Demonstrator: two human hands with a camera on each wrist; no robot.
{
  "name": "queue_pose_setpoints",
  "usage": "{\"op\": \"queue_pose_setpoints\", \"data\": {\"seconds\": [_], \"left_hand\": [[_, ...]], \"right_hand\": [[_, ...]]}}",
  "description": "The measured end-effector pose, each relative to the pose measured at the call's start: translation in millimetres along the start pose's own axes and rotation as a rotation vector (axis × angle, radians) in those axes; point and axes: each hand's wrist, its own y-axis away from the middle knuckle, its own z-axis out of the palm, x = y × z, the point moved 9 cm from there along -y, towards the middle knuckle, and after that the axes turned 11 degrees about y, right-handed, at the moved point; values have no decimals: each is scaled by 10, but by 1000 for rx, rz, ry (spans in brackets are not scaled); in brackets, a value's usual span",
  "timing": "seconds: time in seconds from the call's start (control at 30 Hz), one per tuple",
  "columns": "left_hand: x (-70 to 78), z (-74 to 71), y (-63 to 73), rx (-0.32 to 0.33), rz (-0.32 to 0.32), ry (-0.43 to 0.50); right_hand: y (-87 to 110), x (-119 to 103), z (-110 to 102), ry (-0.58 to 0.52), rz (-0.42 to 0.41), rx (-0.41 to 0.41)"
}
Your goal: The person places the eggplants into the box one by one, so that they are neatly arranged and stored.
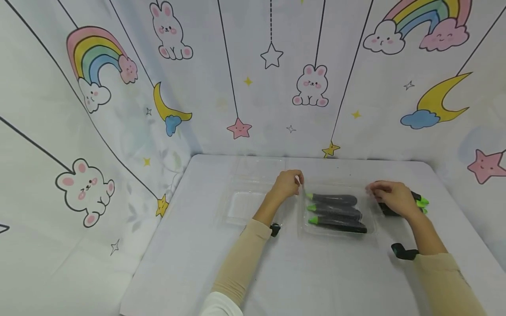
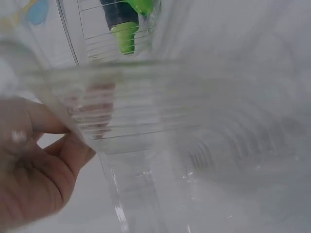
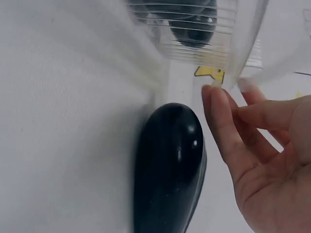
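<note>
Three dark eggplants (image 1: 336, 212) with green stem ends lie side by side in a clear plastic box (image 1: 336, 233). At its far left corner my left hand (image 1: 287, 183) pinches the thin plastic edge between thumb and fingers; the left wrist view shows this hand (image 2: 43, 165) beside the ribbed wall. My right hand (image 1: 391, 195) is at the far right corner. In the right wrist view its fingertips (image 3: 217, 88) meet at the plastic edge. Close below that hand lies another glossy dark eggplant (image 3: 170, 165), partly hidden by the hand in the head view.
Left of the box lies an open clear plastic container (image 1: 227, 210), its other half (image 1: 261, 164) towards the back. Green stem ends (image 1: 423, 202) show beyond my right hand. A printed cloth (image 1: 272, 101) hangs behind the white table (image 1: 316, 281).
</note>
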Motion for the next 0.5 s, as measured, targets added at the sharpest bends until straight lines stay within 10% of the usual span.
{"op": "queue_pose_setpoints", "data": {"seconds": [0.5], "left_hand": [[17,37,202,6,-42,1]], "right_hand": [[201,-93,28,65,-8,-32]]}}
